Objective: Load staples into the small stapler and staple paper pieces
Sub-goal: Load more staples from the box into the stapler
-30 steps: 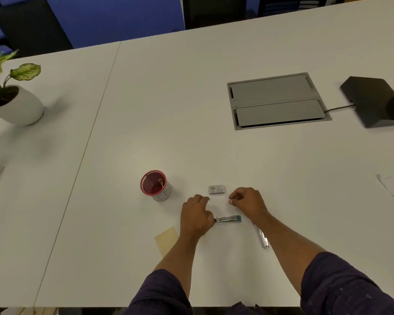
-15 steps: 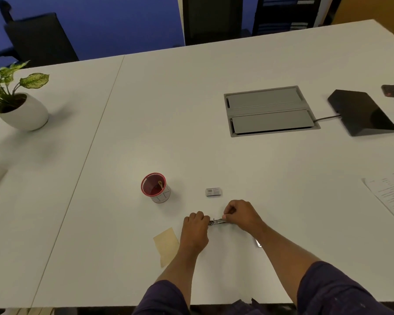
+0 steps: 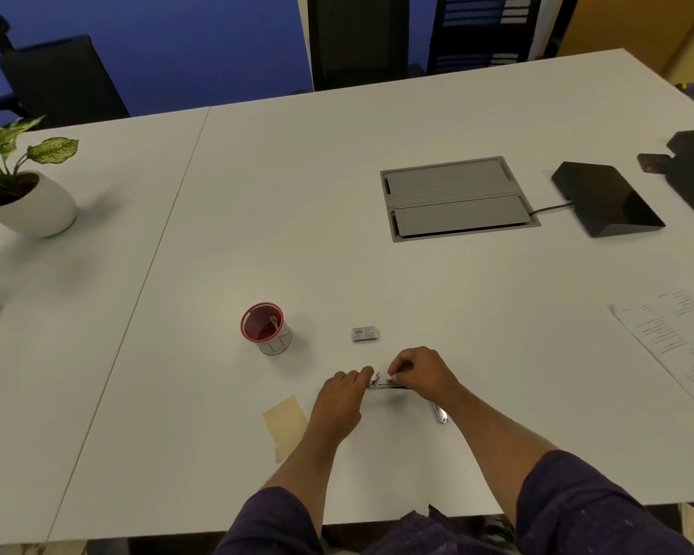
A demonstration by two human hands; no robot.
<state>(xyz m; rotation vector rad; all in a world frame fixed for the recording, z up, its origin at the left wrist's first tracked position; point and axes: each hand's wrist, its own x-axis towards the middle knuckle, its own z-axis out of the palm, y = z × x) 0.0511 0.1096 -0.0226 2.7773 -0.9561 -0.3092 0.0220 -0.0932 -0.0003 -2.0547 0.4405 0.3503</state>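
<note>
The small metal stapler (image 3: 381, 383) lies on the white table (image 3: 337, 234) between my two hands. My left hand (image 3: 341, 402) pinches its left end with curled fingers. My right hand (image 3: 421, 372) covers its right end, fingers curled down onto it. A small grey staple box (image 3: 364, 334) sits just beyond the hands. Beige paper pieces (image 3: 285, 424) lie left of my left wrist. A separate silvery metal piece (image 3: 440, 413) lies under my right forearm, partly hidden.
A red-rimmed cup (image 3: 266, 328) stands left of the staple box. A potted plant (image 3: 25, 190) is at far left, a grey cable hatch (image 3: 455, 198) and black device (image 3: 605, 198) at back right, printed sheets (image 3: 678, 334) at right.
My right hand came down from near the staple box onto the stapler's right end; the blue tip is now covered. My left hand stayed at the left end. The camera view tilted upward.
</note>
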